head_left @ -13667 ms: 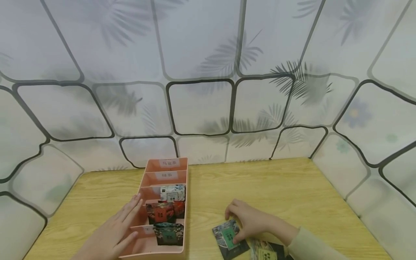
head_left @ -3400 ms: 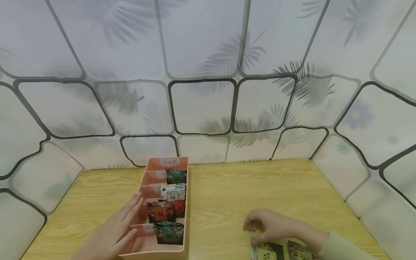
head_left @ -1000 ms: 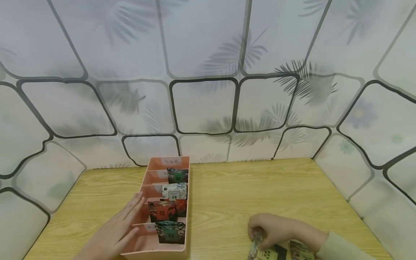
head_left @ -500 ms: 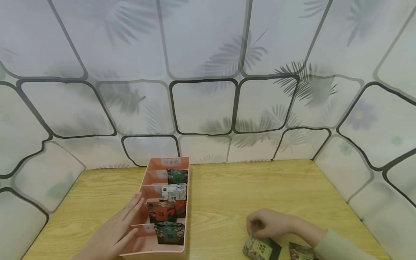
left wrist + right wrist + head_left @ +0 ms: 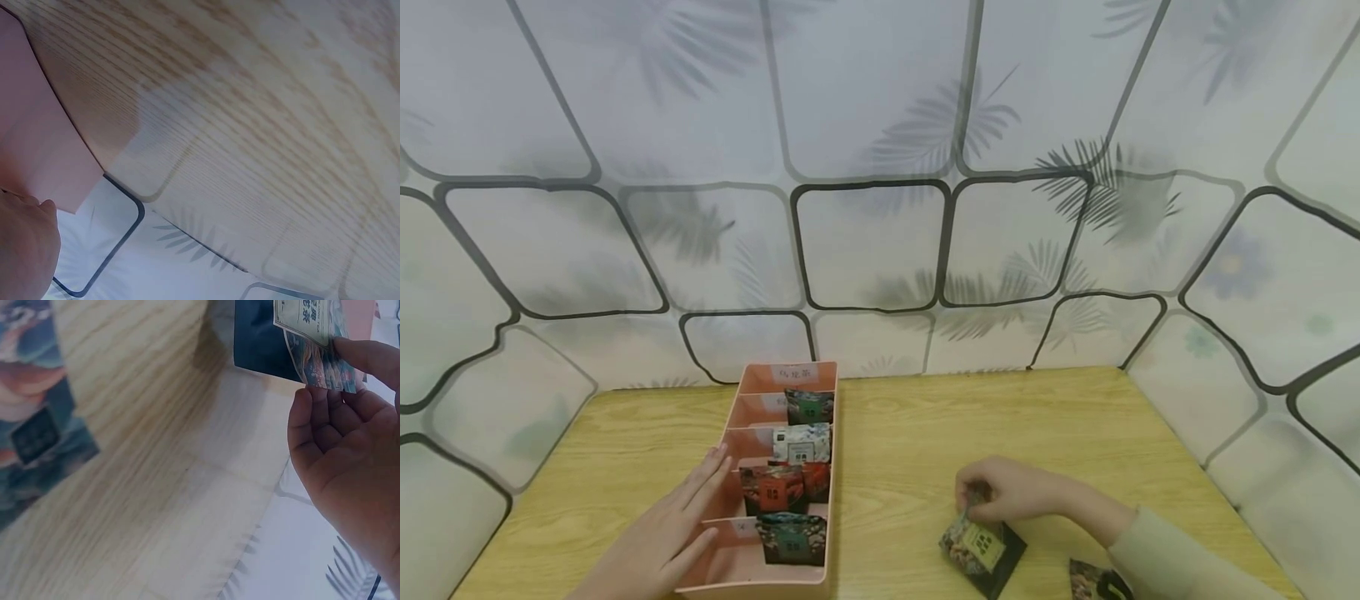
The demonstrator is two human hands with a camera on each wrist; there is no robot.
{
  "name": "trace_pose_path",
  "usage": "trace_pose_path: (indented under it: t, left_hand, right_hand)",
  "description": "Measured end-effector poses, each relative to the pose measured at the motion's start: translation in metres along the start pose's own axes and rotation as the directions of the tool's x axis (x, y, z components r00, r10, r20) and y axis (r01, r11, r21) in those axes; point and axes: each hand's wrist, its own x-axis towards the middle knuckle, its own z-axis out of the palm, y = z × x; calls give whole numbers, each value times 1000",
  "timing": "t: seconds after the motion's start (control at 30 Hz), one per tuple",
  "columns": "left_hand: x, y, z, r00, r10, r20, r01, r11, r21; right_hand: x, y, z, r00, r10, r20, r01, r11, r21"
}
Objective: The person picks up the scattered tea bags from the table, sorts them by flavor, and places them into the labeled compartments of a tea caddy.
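My right hand (image 5: 1011,493) pinches the top edge of a dark tea sachet (image 5: 977,546) with a yellow-green label, to the right of the box. In the right wrist view, thumb and fingers grip one edge of this sachet (image 5: 265,353). My left hand (image 5: 655,533) lies with straight fingers against the left side of a long pink divided box (image 5: 737,568). Inside stand a green-labelled sachet (image 5: 792,540) at the front, red sachets (image 5: 772,492) behind it, a white one (image 5: 801,444), then a dark green one (image 5: 810,407). The rearmost compartment shows only its paper label.
Another dark sachet (image 5: 1088,577) lies on the table at the front right, partly under the right sleeve (image 5: 1172,558). It shows large at the left of the right wrist view. The wooden table (image 5: 925,433) ends at a patterned cloth wall (image 5: 880,250) behind and at both sides.
Earlier, a green-labelled sachet went from the table into the box's second compartment from the back. Since then the right hand has picked up the yellow-labelled sachet and moved it leftward. The left hand stays put.
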Motion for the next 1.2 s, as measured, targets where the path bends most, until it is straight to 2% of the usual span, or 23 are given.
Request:
trace_pose_path:
  t: [0.2, 0.37, 0.6, 0.77, 0.93, 1.2]
  left_hand:
    - [0, -2, 0, 999, 31, -25, -31, 999, -9]
    - [0, 0, -1, 1000, 14, -14, -15, 1000, -22]
    - [0, 2, -2, 1000, -16, 3, 16, 1000, -20]
    - [1, 2, -3, 1000, -21, 10, 22, 999, -27]
    - [0, 0, 0, 1000, -9, 4, 9, 1000, -25]
    - [-1, -1, 1, 1000, -10, 3, 10, 1000, -20]
  right_hand:
    - [6, -4, -3, 997, -27, -76, 24, 999, -45]
    - [14, -5, -9, 987, -43, -155, 35, 998, -51]
    - [30, -10, -22, 961, -79, -264, 62, 996, -71]
    - [45, -15, -29, 940, -81, -332, 51, 994, -96]
    - [60, -24, -35, 922, -96, -375, 66, 994, -93]
    - [86, -35, -42, 910, -86, -406, 54, 994, -91]
